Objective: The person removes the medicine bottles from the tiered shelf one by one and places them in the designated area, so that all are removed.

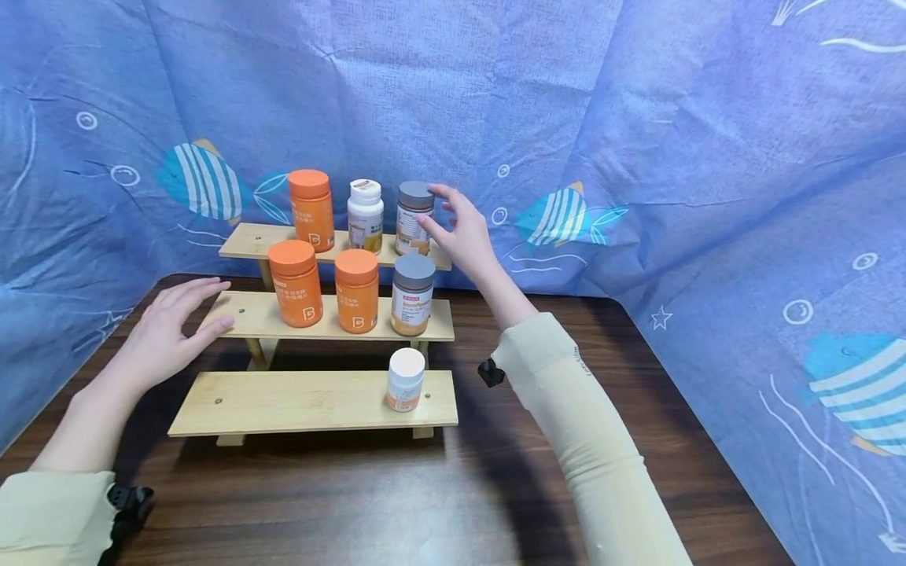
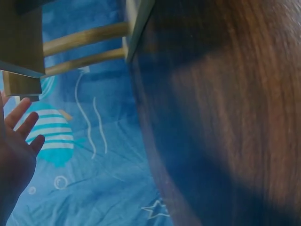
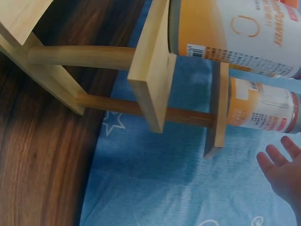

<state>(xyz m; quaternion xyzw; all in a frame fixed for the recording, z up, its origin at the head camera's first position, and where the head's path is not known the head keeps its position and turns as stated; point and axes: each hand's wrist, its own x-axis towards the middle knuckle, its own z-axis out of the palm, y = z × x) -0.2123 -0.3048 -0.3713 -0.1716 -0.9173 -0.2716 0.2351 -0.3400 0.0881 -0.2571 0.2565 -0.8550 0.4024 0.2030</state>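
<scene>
My right hand (image 1: 463, 236) is at the right end of the top tier, fingers extended and spread beside a grey-lidded supplement jar (image 1: 414, 224). In the right wrist view its fingertips are just short of that jar's lid (image 3: 295, 113), with a gap showing. My left hand (image 1: 166, 330) is held by the left end of the middle tier, fingers extended and thumb apart, holding nothing. The left wrist view shows its spread fingers (image 2: 28, 125) near the stand's wood. A white-capped bottle (image 1: 365, 216) and an orange jar (image 1: 311, 212) share the top tier.
The three-tier wooden stand (image 1: 283, 405) sits on a dark wooden table (image 1: 318, 503). Two orange jars (image 1: 297, 291) and another grey-lidded jar (image 1: 413, 299) occupy the middle tier; a small white bottle (image 1: 406, 381) is on the bottom one. Blue fish-print cloth (image 1: 453, 94) hangs behind.
</scene>
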